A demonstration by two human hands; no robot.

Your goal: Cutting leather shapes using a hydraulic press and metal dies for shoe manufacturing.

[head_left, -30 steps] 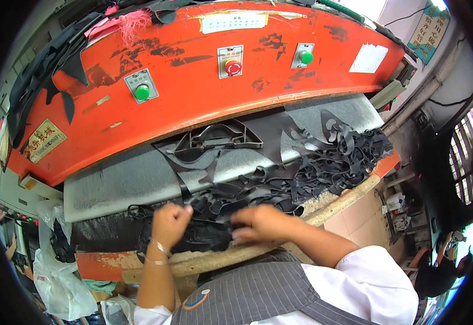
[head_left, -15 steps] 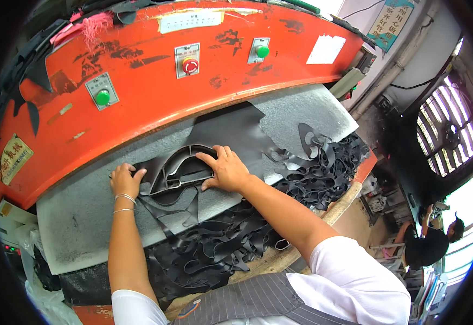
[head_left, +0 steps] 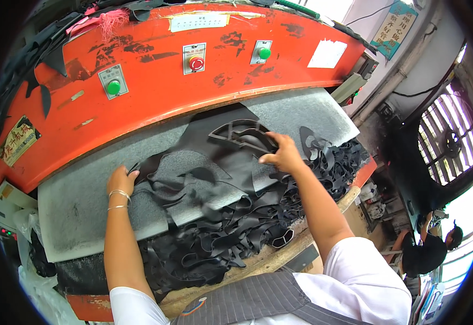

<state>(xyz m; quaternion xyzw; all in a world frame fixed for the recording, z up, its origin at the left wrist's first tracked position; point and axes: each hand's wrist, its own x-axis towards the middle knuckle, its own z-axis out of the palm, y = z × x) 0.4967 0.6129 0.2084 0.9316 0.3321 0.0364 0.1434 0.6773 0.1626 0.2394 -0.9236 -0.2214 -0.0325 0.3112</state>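
A sheet of black leather lies across the grey cutting pad, with cut-out gaps where the pad shows through. At the sheet's left edge, my left hand is closed, its thumb and fingers pinching the leather. My right hand grips the right end of a curved metal cutting die. This die has crossbars inside and is over the far middle part of the sheet; whether it touches the leather I cannot tell. Near the sheet's front edge the leather looks smeared by motion.
An orange press beam spans the far side, with green buttons and a red button. Black leather scraps heap along the front edge above a wooden rail. A person sits at far right.
My right hand has moved the cutting die right and away from me, uncovering a cut gap in the leather. My left hand has left the die and stays at the sheet's left edge.
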